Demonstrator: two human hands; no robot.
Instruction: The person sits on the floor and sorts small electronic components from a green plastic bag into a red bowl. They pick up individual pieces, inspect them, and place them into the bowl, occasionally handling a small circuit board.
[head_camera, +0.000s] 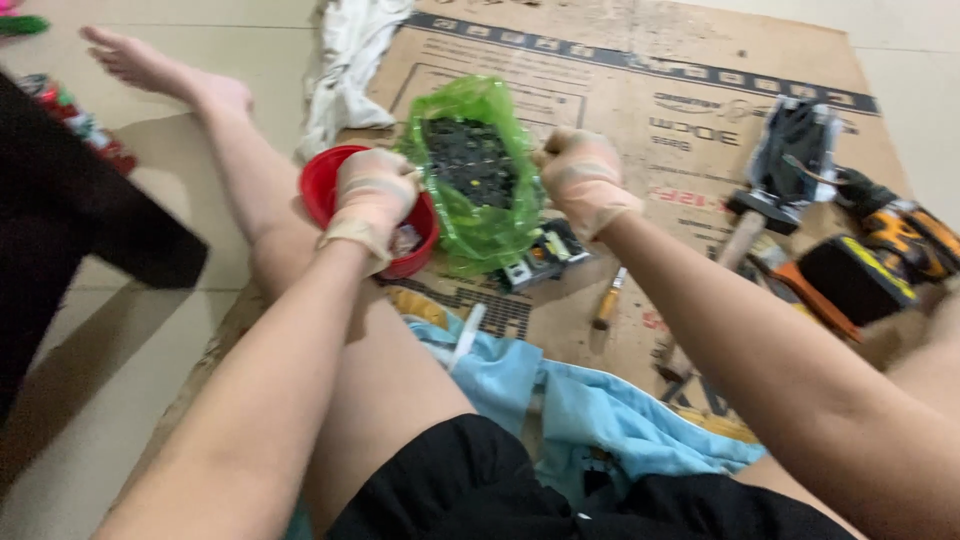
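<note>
The left hand (375, 190), in a thin pale rubber glove, is clenched on the left edge of a crinkled translucent green plastic bag (478, 170), and the gloved right hand (580, 170) pinches the bag's right edge, so the bag hangs stretched between them just above the flattened brown cardboard sheet (640, 80) on the floor. The film looks thin, soft and slippery against rubber (likely to tear if pulled hard), while the flat black keypad-like slab (470, 160) inside seems stiff and gives it weight. A grip on gathered film, or under the slab, should hold better; a round red plastic bowl (325, 185) sits just beside the left hand.
</note>
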